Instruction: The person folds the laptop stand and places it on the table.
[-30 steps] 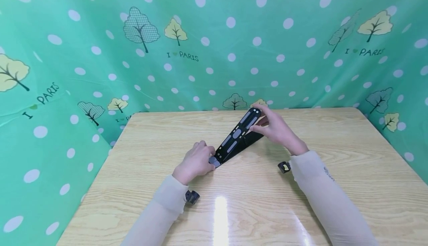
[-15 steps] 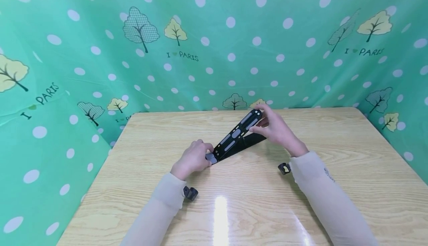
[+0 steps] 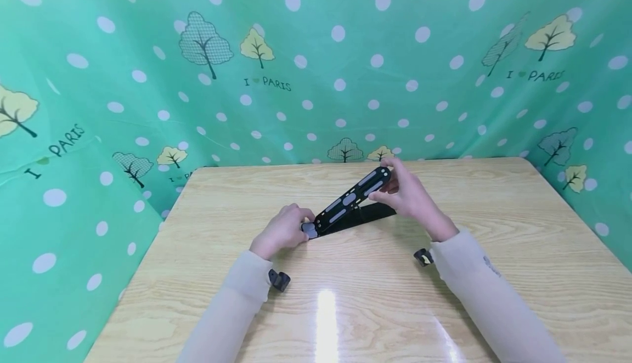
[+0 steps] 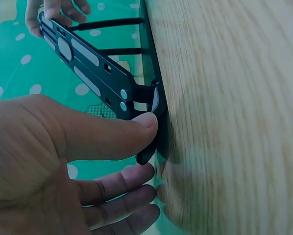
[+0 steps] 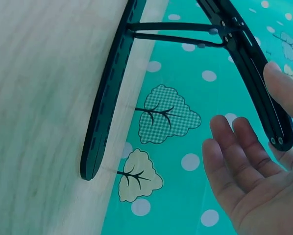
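A black folding laptop stand (image 3: pixel 349 199) with grey pads lies partly unfolded in the head view, its base bar (image 3: pixel 365 216) low over the table. My left hand (image 3: pixel 282 232) pinches the hinged end, thumb on top near the grey-padded lip (image 4: pixel 155 99). At the raised end, my right hand (image 3: pixel 408 194) holds the tip of the upper arm (image 5: pixel 252 73) between thumb and index finger. Its other fingers (image 5: pixel 227 152) extend beside the arm in the right wrist view. Two thin struts (image 5: pixel 173 26) join the upper arm to the base bar.
The pale wood table (image 3: pixel 197 297) extends round the stand. A green dotted cloth (image 3: pixel 276 122) with printed trees hangs behind and to the sides. Small black wrist devices (image 3: pixel 279 280) sit at both cuffs.
The upper arm's tip has come down and the stand has turned flatter across the view. My left hand has moved slightly left and away; my right hand has lowered with the tip.
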Demonstrator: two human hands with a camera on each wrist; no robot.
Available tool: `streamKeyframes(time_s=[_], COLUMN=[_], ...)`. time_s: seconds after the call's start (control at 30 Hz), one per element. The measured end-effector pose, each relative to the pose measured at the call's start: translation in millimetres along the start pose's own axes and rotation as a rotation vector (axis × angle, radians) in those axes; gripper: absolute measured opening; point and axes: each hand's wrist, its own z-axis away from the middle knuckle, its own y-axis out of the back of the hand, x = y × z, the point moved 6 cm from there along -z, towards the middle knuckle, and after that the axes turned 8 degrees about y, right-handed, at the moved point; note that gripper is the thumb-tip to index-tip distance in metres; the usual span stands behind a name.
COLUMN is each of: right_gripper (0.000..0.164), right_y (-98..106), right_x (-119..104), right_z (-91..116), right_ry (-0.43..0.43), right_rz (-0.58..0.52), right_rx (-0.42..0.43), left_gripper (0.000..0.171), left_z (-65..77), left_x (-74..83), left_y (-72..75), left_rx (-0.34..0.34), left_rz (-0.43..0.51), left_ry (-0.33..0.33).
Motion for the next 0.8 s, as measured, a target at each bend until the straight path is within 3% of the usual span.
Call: streamKeyframes(time_s=[0.8], right_gripper=[0.074], right_y=[-3], right_x=[-11], right_z=[23], right_ry=[-0.043], right_rz=[0.092], right_rx=[0.081], left_gripper=[0.05], left_z=[-26.2], left_x=[-3.1], left_y=[7.7], left_rx=[-0.094], left_rz=[0.021], left_ry=[-0.064])
